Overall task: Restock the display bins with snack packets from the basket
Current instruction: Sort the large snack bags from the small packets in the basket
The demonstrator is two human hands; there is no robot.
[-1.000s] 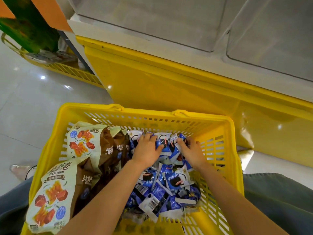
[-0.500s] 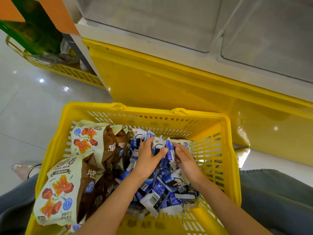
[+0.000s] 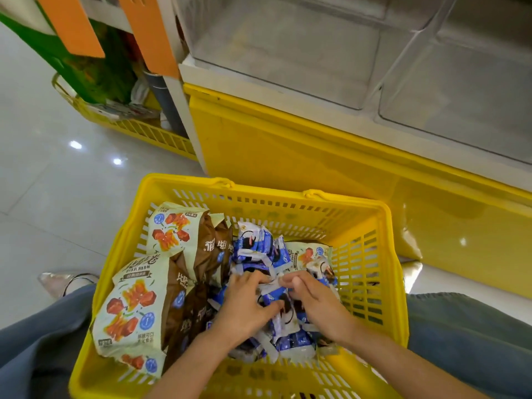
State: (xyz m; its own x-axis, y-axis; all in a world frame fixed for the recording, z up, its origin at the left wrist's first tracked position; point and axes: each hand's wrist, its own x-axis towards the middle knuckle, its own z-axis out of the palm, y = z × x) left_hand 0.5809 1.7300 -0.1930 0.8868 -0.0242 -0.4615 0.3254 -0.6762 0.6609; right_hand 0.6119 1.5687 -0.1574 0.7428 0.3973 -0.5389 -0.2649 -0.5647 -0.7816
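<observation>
Deep in the basket [image 3: 259,187], by its right wall, the left hand [image 3: 244,305] and right hand [image 3: 316,303] each have a grip curled round the small blue packets [image 3: 259,246]. The display bins [image 3: 288,53] sit above. It's a loose, slippery bundle, so grabbing too many could drop some on the lift

The floor [image 3: 57,214] is pale glossy tile, with two bright spots of light [image 3: 75,144] mirrored on its left part. A yellow cabinet [image 3: 288,156] with a shiny front stands on it. At the cabinet's left corner a white post [image 3: 179,110] rises beside a grey tube [image 3: 164,105]. Two orange panels [image 3: 72,24] slant above, over a low yellow slatted rack [image 3: 149,136] on the floor.
</observation>
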